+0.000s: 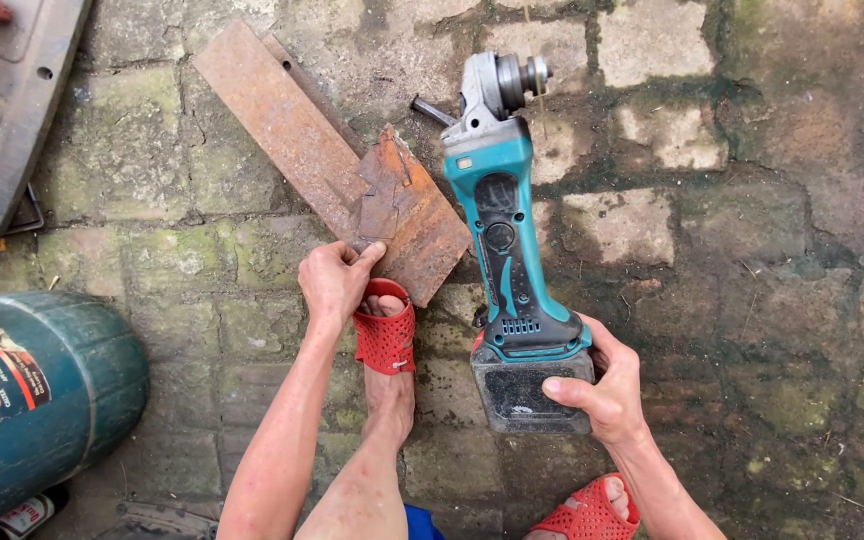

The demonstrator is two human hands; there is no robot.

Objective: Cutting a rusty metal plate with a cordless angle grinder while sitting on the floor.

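While my right hand (607, 385) has its grip closed around the black battery pack at the base of the teal cordless angle grinder (505, 250), the tool lies along the paving with its bare spindle head pointing away from me. My left hand (335, 275) pinches the near edge of a rusty steel plate (407, 215), fingers and thumb closed on it, just above my foot in a red perforated sandal (385, 335) that presses the plate's near corner. The plate lies flat just left of the grinder, overlapping a longer rusty steel strip (272, 115) that runs off diagonally toward the upper left. At the lower left lies a dark green drum (62, 385) on its side, carrying a slanted label in black, red and white. A grey moulded plastic case (12, 100) sits in the upper left corner. Everything rests on an outdoor floor of worn, mossy paving bricks (752, 250), damp and dark in the joints.
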